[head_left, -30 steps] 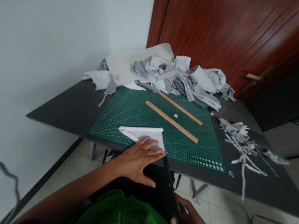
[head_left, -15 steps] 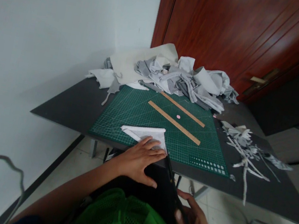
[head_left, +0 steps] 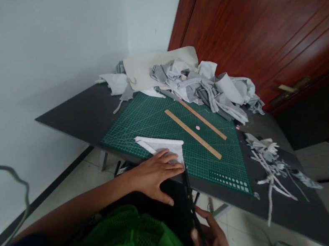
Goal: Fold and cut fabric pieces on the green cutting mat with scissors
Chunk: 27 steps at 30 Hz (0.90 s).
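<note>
Presses down with the left hand (head_left: 155,176) on the folded white cloth (head_left: 170,144), palm down, with fingers a little spread and thumb stuck out past the near edge of the table (head_left: 67,114). Has the cloth lying on the green mat (head_left: 229,168), right by the mat's near edge, a bit left of the middle. Grips a long black tool (head_left: 188,191) in the right hand (head_left: 214,240), with fingers curled round it, low down in front of the table's near edge. Points the thin end up to the cloth's right corner, next to the left fingertips; cannot tell if cutting into it. Has two wooden rulers (head_left: 193,134) lying on the mat, with a small pink bit (head_left: 197,127) between. Has a big heap of grey and white cloth (head_left: 203,85) at the table's far edge, a cream sheet (head_left: 148,69) at its left, and thin strips and scraps (head_left: 272,177) near the right edge.
</note>
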Motion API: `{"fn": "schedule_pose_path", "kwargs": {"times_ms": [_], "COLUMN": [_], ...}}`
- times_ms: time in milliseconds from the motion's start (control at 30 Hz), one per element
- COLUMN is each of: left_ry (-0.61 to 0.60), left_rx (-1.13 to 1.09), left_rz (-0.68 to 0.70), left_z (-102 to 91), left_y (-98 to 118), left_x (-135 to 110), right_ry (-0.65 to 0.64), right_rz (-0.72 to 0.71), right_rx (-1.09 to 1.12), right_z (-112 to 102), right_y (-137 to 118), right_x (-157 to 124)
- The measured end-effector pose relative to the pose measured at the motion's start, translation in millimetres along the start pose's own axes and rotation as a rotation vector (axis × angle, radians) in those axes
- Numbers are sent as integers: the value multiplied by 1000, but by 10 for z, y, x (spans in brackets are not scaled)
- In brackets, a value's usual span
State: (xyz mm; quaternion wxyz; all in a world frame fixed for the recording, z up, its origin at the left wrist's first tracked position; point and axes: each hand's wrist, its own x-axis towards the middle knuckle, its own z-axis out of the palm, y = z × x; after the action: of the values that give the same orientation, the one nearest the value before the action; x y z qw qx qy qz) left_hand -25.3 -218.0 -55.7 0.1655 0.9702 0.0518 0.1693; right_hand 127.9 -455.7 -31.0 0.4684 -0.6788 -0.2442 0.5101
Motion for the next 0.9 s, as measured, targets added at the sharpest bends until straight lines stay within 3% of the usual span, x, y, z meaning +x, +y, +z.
{"fn": "schedule_pose_path", "kwargs": {"times_ms": [167, 433, 633, 900], "left_ry": [3, 22, 39, 28], "left_rx": [-1, -17, -38, -38], "left_rz": [-1, -1, -3, -10], "left_z": [-20, -30, -42, -20], "left_y": [6, 7, 15, 8], "left_x": [-1, 11, 19, 2], "right_ry": [-34, 41, -56, -58], "right_rz": [-9, -7, -7, -3], "right_rx": [2, 5, -30, -27], "right_z": [-4, 6, -19, -21], "right_y": [-11, -7, 41, 44], "right_x": [9, -39, -4, -9]}}
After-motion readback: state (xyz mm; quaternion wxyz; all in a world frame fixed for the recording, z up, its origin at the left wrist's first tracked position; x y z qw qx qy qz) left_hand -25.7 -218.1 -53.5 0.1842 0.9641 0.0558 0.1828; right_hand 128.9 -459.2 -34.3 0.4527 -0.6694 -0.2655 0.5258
